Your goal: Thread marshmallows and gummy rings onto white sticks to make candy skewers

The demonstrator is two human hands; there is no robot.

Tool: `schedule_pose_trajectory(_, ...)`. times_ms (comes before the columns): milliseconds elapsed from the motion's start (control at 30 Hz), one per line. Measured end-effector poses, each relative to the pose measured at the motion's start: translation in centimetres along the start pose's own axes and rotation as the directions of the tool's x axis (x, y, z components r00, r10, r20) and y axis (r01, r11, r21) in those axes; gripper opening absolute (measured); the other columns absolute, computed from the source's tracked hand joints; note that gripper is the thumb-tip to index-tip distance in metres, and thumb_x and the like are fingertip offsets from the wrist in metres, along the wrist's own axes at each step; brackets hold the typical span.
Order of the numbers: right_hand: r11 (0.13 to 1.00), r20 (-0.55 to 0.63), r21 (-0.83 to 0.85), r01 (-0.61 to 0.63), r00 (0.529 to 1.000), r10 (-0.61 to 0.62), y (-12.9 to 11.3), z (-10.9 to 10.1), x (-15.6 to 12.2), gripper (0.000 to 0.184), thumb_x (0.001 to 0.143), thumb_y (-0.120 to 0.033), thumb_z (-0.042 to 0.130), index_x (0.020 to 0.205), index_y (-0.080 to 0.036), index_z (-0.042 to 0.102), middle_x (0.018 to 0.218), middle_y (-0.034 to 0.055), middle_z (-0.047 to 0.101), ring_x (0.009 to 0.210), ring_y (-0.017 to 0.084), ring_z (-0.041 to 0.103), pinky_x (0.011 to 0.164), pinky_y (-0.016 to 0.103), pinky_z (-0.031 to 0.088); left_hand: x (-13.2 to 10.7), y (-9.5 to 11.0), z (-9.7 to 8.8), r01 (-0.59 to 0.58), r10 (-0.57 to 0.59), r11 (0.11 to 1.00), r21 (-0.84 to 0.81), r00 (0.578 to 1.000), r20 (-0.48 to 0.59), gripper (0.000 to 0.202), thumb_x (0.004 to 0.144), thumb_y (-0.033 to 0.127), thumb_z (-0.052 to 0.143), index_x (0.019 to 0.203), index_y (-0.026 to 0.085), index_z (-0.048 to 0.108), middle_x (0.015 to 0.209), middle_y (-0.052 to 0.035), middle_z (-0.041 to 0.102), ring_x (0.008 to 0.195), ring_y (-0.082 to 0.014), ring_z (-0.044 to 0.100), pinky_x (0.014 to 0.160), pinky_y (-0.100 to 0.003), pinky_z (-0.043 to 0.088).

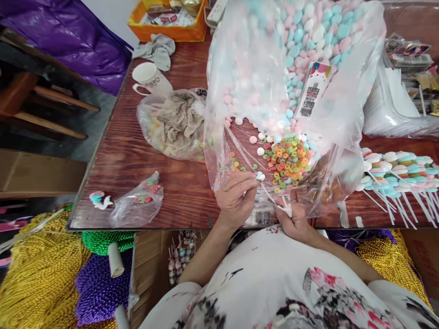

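Note:
My left hand (236, 197) is closed in a pinch on a small round pastel candy (260, 176) at the tip of a thin white stick (268, 194). My right hand (295, 220) is closed around a bunch of white sticks (285, 208) near the table's front edge. Just beyond both hands lies a heap of colourful ring candies (290, 160) on clear plastic. Behind it stands a big clear bag of pink, blue and white round candies (302, 41). A few loose round candies (257, 145) lie by the rings.
A row of finished candy skewers (394, 176) lies at the right. A white mug (147, 77), a plastic bag with a cloth (178, 123), a small bag (139, 201), an orange tray (171, 23) and white stacks (387, 109) are on the wooden table (130, 155). Gold, green and purple cords (44, 274) sit below.

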State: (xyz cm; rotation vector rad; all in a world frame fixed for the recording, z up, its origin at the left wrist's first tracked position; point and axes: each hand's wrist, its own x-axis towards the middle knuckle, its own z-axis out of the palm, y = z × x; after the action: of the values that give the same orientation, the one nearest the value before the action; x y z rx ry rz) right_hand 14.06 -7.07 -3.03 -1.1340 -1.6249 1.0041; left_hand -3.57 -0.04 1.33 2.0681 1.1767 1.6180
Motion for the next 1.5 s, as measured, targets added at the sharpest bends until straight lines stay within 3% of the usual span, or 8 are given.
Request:
schedule_pose_trajectory(367,0.991,-0.068,0.135,-0.020,0.997,0.030,-0.6,0.1,0.7,0.025,0.098,-0.027,0.047,0.086,-0.019,0.068,0.060,-0.0018,0.051,0.051,0.011,0.043,0.053,0.025,0.041,-2.0,2.0,0.3,-0.216,0.210,0.976,0.012,0.959,0.192,0.038,0.083,0.008,0.064,0.115,0.029,0.067,0.106,-0.0070,0.076,0.104,-0.0231,0.070,0.087,-0.042,0.061)
schedule_pose_trajectory(667,0.927,-0.341,0.317,-0.202,0.887,0.310,-0.3,-3.4,0.4,0.022,0.097,-0.036,0.054,0.086,-0.019,0.063,0.053,-0.0069,0.038,0.046,0.008,0.033,0.044,0.022,0.026,0.2,-0.7,0.9,0.233,-0.220,0.970,-0.076,0.964,0.146,0.027,0.087,0.017,0.062,0.113,0.023,0.069,0.105,-0.0058,0.072,0.090,-0.0169,0.070,0.081,-0.032,0.058)
schedule_pose_trajectory(800,0.930,-0.335,0.319,-0.184,0.896,0.292,-0.6,-3.5,0.3,0.022,0.097,-0.036,0.054,0.089,-0.018,0.065,0.053,-0.0069,0.040,0.046,0.008,0.034,0.045,0.022,0.028,3.2,-3.4,3.9,-0.011,-0.128,0.974,0.225,0.793,0.596,0.021,0.084,0.011,0.057,0.095,0.017,0.073,0.103,-0.0095,0.069,0.097,-0.0206,0.064,0.089,-0.036,0.053)
schedule_pose_trajectory(867,0.945,-0.289,0.267,-0.187,0.920,0.263,-0.6,-3.1,0.0,0.021,0.097,-0.035,0.053,0.092,-0.019,0.066,0.055,-0.0062,0.042,0.049,0.009,0.037,0.048,0.022,0.031,3.7,-3.9,5.4,-0.139,-0.129,0.940,0.311,0.699,0.703,0.021,0.082,0.008,0.053,0.087,0.014,0.073,0.098,-0.0128,0.068,0.096,-0.0237,0.063,0.086,-0.037,0.053)
schedule_pose_trajectory(967,0.963,-0.231,0.197,-0.185,0.946,0.229,0.0,-3.0,-0.7,0.022,0.098,-0.033,0.052,0.087,-0.019,0.064,0.056,-0.0061,0.042,0.049,0.009,0.037,0.049,0.022,0.033,3.5,-4.4,5.9,-0.197,-0.162,0.902,0.384,0.669,0.725,0.022,0.079,0.006,0.052,0.084,0.013,0.072,0.093,-0.0138,0.068,0.093,-0.0255,0.063,0.083,-0.038,0.052)
schedule_pose_trajectory(1167,0.989,-0.044,-0.131,-0.074,0.997,0.069,0.6,-4.1,-0.7,0.020,0.093,-0.018,0.048,0.093,-0.018,0.068,0.066,-0.0014,0.058,0.056,0.012,0.050,0.057,0.024,0.041,2.7,-5.7,2.7,0.305,-0.354,0.935,0.181,0.847,0.397,0.024,0.074,0.009,0.060,0.091,0.017,0.075,0.092,-0.0064,0.073,0.084,-0.0186,0.066,0.081,-0.033,0.052)
schedule_pose_trajectory(1300,0.984,-0.019,-0.175,-0.030,0.999,0.027,0.0,-3.9,0.3,0.029,0.088,-0.011,0.045,0.104,-0.017,0.068,0.078,0.0024,0.068,0.065,0.016,0.062,0.063,0.025,0.047,3.0,-4.9,1.5,0.668,-0.632,0.681,-0.298,0.743,0.221,0.028,0.066,0.020,0.078,0.093,0.017,0.076,0.087,-0.0042,0.076,0.075,-0.0152,0.068,0.071,-0.028,0.054)
schedule_pose_trajectory(1500,0.970,0.019,-0.242,-0.028,0.999,0.033,-1.2,-4.2,1.7,0.036,0.080,-0.005,0.044,0.105,-0.017,0.068,0.088,0.0041,0.071,0.074,0.018,0.065,0.072,0.027,0.050,3.8,-2.6,0.3,0.722,-0.729,0.335,-0.605,0.605,0.319,0.029,0.057,0.017,0.087,0.083,0.018,0.075,0.085,-0.0036,0.078,0.074,-0.0167,0.073,0.067,-0.026,0.058)
